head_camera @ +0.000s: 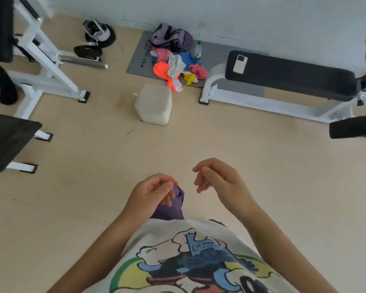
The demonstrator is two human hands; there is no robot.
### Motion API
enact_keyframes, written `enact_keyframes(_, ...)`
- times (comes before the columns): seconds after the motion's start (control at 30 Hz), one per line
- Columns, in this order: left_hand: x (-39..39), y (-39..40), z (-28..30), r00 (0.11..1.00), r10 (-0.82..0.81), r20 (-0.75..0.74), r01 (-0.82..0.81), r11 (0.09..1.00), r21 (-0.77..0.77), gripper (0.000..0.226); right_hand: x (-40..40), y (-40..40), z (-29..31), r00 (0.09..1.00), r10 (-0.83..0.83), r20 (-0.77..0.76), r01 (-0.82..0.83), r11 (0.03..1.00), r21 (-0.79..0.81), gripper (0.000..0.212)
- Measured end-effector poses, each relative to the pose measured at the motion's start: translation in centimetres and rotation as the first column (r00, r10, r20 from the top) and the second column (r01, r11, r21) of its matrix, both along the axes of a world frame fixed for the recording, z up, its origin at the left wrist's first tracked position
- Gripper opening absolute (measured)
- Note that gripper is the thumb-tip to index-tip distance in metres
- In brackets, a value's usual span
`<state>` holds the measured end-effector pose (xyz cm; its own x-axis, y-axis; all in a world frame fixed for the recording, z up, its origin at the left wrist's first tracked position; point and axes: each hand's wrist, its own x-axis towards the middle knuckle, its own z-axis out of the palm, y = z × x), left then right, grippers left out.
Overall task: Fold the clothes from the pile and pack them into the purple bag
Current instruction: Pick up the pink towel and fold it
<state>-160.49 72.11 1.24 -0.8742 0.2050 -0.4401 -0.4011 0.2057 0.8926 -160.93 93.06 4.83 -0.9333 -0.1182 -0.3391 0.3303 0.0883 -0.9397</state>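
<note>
In the head view, both hands are seen in front of the body, above the bare floor (262, 166). The left hand (154, 192) is held with loosely curled fingers, and nothing is gripped by them. The right hand (218, 176) is also relaxed, with its fingers half bent and empty. The pile of clothes (175, 66) is seen far ahead on a grey mat (138, 60), near the wall. The purple bag (171, 38) is placed just behind the pile, touching it. A plastic bottle (198, 49) stands beside the clothes. A phone (240, 64) is laid on the black bench (290, 76) at the right.
</note>
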Motion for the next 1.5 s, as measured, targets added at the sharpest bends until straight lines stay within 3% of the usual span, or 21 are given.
enact_keyframes(0.13,-10.1,-0.4,-2.4,0.994,0.108,0.001,-0.108,0.994,-0.005,0.029,-12.5,-1.1,-0.5,0.996,0.083,-0.036,-0.083,0.996,0.013,0.023)
enact_keyframes(0.27,-21.6,-1.4,-2.3,0.992,0.128,0.012,-0.128,0.992,0.015,0.025,-22.7,-1.8,-0.8,0.998,0.056,0.006,-0.057,0.996,0.068,0.023)
enact_keyframes(0.6,-49.5,4.8,0.9,0.997,-0.044,-0.063,0.051,0.992,0.113,0.018,-39.7,4.4,-2.7,0.98,-0.116,0.163,0.102,0.99,0.094,0.023)
enact_keyframes(0.77,-61.6,9.1,0.6,0.995,0.002,-0.105,0.006,0.997,0.074,0.018,-51.3,9.6,-4.9,0.982,-0.117,0.151,0.103,0.99,0.097,0.023)
enact_keyframes(0.9,-68.3,10.7,0.7,0.987,0.152,-0.055,-0.149,0.987,0.061,0.017,-62.0,12.5,-4.4,0.99,-0.03,0.14,0.019,0.997,0.078,0.024)
enact_keyframes(1.1,-73.5,9.7,-0.3,0.968,0.251,0.021,-0.251,0.968,-0.006,0.021,-77.0,11.8,-2.9,0.982,0.161,0.098,-0.169,0.982,0.081,0.023)
enact_keyframes(1.33,-83.3,7.5,-1.7,0.93,0.364,0.05,-0.365,0.931,0.02,0.019,-90.7,8.2,-2.0,0.98,0.199,-0.001,-0.199,0.978,0.067,0.023)
enact_keyframes(1.5,-90.8,5.4,-2.3,0.92,0.388,0.048,-0.39,0.918,0.075,0.024,-96.5,6.3,-2.8,0.97,0.229,0.083,-0.238,0.963,0.124,0.024)
